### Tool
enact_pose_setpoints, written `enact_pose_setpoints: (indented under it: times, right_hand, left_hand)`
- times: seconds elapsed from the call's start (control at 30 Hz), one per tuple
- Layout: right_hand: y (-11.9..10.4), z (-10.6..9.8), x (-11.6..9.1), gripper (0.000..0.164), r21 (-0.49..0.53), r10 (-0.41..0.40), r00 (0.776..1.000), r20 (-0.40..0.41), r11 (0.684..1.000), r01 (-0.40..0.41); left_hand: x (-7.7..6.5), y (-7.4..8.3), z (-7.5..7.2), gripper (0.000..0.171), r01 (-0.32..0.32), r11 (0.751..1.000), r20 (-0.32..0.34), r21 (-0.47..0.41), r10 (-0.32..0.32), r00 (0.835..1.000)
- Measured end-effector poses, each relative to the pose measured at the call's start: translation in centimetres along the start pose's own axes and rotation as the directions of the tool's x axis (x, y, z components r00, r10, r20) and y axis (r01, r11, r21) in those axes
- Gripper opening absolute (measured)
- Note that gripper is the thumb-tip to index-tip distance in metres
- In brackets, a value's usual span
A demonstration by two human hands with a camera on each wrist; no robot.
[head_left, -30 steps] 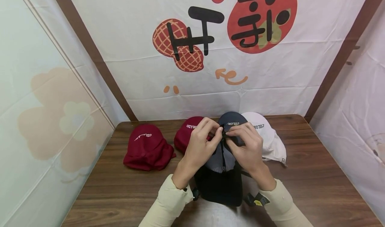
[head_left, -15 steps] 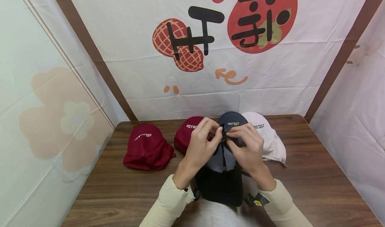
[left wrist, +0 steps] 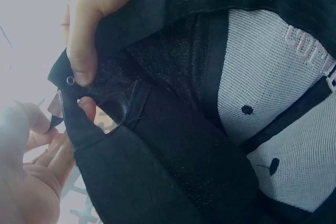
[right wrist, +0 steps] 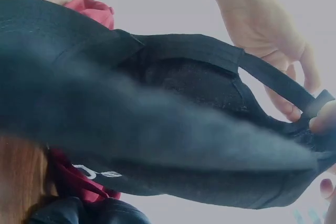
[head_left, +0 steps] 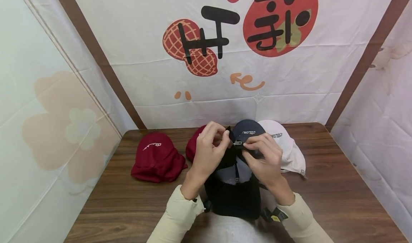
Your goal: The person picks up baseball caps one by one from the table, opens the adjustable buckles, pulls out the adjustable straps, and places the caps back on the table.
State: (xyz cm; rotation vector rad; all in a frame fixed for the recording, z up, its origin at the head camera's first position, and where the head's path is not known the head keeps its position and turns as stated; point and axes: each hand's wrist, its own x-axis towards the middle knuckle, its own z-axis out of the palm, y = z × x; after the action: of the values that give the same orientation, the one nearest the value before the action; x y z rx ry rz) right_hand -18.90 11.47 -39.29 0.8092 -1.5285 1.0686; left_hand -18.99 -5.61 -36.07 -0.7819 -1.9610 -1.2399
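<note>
Head view: double pinch, fine work at a cap's rear

Left hand: thumb and fingertips narrowed to a pinch on the back strap of the black cap, just beside a small eyelet. Right hand: similar pinch at the metal buckle, which sat between the two sets of fingertips. Whether the strap ran through the buckle could not be told.

The black cap was the one nearest the person, hollow side toward the head camera, brim pointing back at the wearer. Whether it touched the table was unclear.

Risks, as judged: with so little material in the left pinch, a slip would probably let the strap drop away from the buckle. A twist could make it jam against the metal. Uneven pulling might tip the cap, as neither hand steadied its crown.

Farther out: navy cap and white cap beyond the right hand; one red cap partly behind the left; another red cap well apart, leftmost.
</note>
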Motion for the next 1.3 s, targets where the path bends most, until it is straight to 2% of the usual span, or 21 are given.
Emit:
enact_pose_setpoints:
  times: [0.17, 0.3, 0.47, 0.6, 0.73, 0.83, 1.07, 1.3]
  right_hand:
    - [0.1, 0.2, 0.0, 0.012, -0.004, 0.026, 1.0, 0.013, 1.0, -0.026]
    - [0.3, 0.1, -0.1, 0.013, -0.017, 0.056, 0.998, 0.027, 0.998, -0.056]
    - [0.3, -0.2, -0.3, 0.013, -0.035, 0.081, 0.996, 0.04, 0.996, -0.08]
    - [0.4, -0.2, -0.4, 0.014, -0.041, 0.095, 0.995, 0.044, 0.995, -0.093]
    - [0.5, -0.4, -0.5, 0.016, -0.045, 0.123, 0.991, 0.05, 0.992, -0.12]
    - [0.5, -0.4, -0.4, 0.016, -0.05, 0.144, 0.988, 0.059, 0.989, -0.141]
    - [0.4, -0.4, 0.1, 0.015, -0.097, 0.189, 0.975, 0.119, 0.979, -0.178]
    - [0.1, -0.4, 0.4, 0.017, -0.151, 0.183, 0.968, 0.174, 0.976, -0.157]
  left_hand:
    - [0.3, -0.2, -0.6, 0.004, 0.029, 0.999, 0.048, -0.039, -0.027, 0.998]
    - [0.1, -0.4, -0.8, 0.01, 0.07, 0.996, 0.097, -0.055, -0.064, 0.993]
    - [-0.5, -0.5, -0.9, 0.018, 0.065, 0.996, 0.177, -0.055, -0.055, 0.983]
    - [-0.7, -0.4, -1.1, 0.028, 0.051, 0.997, 0.274, -0.063, -0.032, 0.961]
    - [-0.9, -0.2, -1.2, 0.038, 0.031, 0.999, 0.355, -0.03, -0.018, 0.935]
    - [-0.9, -0.1, -1.1, 0.037, 0.007, 1.0, 0.352, 0.0, -0.007, 0.936]
    - [-0.7, -0.1, -1.0, 0.016, -0.038, 0.998, 0.257, 0.04, 0.026, 0.966]
    - [-0.5, 0.0, -0.9, 0.012, -0.051, 0.997, 0.241, 0.055, 0.036, 0.97]
